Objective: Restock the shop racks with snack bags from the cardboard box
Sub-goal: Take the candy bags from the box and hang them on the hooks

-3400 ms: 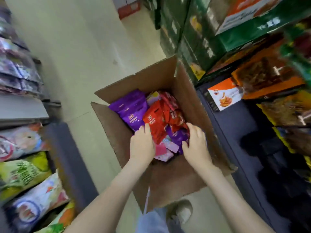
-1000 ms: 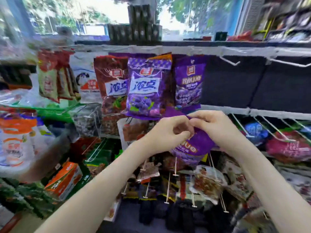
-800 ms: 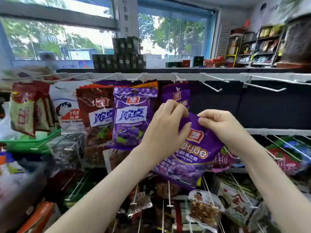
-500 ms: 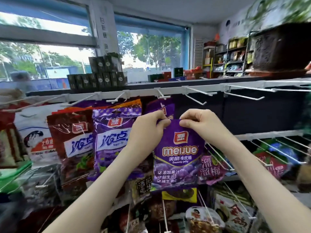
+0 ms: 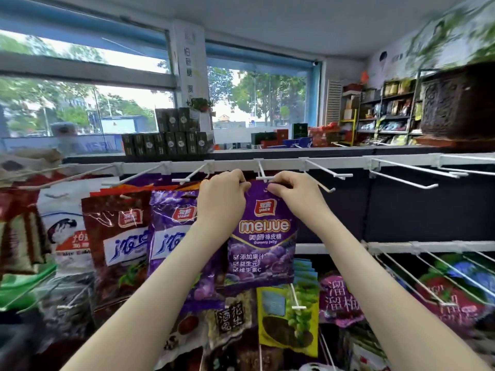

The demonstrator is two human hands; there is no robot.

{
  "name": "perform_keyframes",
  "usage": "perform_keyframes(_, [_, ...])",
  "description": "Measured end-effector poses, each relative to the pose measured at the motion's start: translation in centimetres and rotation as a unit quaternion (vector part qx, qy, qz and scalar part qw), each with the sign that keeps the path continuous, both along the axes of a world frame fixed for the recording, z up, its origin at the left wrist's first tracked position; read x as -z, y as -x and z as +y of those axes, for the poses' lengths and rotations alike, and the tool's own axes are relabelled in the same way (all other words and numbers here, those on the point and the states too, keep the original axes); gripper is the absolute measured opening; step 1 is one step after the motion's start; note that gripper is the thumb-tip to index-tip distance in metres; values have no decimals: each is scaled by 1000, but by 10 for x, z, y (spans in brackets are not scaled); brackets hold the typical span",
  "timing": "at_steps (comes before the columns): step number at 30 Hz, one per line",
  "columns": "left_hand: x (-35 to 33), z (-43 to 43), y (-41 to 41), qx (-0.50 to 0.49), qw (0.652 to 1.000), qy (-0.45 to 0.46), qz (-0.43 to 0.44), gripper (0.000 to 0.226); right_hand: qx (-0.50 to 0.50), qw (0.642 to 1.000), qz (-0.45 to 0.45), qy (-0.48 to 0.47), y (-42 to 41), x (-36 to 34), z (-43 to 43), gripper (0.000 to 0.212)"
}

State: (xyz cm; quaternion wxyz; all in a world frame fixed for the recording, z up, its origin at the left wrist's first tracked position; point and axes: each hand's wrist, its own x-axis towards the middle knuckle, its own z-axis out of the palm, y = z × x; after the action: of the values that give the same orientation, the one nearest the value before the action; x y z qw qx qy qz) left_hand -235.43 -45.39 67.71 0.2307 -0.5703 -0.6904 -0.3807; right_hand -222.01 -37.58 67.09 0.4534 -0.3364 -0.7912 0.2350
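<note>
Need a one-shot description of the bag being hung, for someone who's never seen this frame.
Find the white top rail of the rack under the window. Near its middle, the left hand and right hand pinch the top edge of a purple gummy bag at a white hook. Unlike the white-labelled purple bag to its left, it reads "meijue" and is the only one held.

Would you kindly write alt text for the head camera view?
The left hand and right hand pinch the top edge of a purple gummy bag at the tip of a white peg hook. Snack bags hang to its left.
</note>
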Motion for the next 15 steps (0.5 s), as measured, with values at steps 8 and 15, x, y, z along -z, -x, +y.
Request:
perform_keyframes(8, [0,9,-13,-73,993,61,75,26,13,1000,-2,-12,-5,6,7,7])
perform_keyframes(15, [3,2,-11,-101,989,60,90,27,-6,1000,25,-9,-8,8,1,8])
